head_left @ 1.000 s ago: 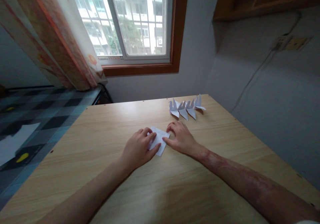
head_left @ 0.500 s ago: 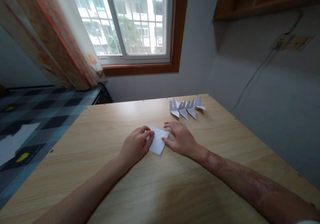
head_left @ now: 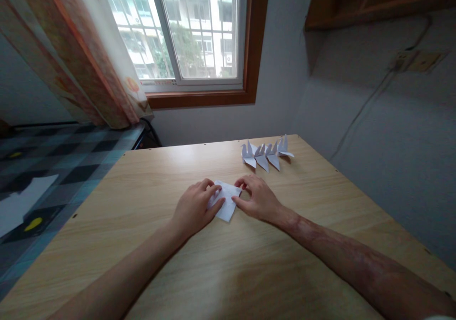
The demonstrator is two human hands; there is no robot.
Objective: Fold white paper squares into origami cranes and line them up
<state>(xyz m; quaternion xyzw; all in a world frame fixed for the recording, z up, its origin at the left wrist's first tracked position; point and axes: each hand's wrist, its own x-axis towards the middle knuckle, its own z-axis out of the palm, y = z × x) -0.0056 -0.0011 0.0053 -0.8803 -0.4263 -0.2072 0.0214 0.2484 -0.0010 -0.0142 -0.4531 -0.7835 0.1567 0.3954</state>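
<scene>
A small folded white paper (head_left: 228,200), roughly diamond-shaped, lies on the wooden table between my hands. My left hand (head_left: 197,201) covers its left corner, the thumb and a finger resting on the top face. At the right corner, my right hand (head_left: 258,198) has its thumb on the edge and its fingers curled in just behind, gripping that corner. The left tip of the paper is hidden under my left fingers. Beyond my right hand stand several white paper cranes (head_left: 261,157) in a row, their wings spread.
The light wooden table (head_left: 171,267) ends at a wall below a barred window (head_left: 204,34). To the left is a checkered cloth surface (head_left: 96,141) with white paper sheets (head_left: 26,198) on it. A shelf (head_left: 377,6) hangs at upper right, above a socket (head_left: 422,61) with a cord.
My right fingers have curled in from above the paper to its right corner. My left thumb has moved slightly to the right and down across the paper, which has barely shifted.
</scene>
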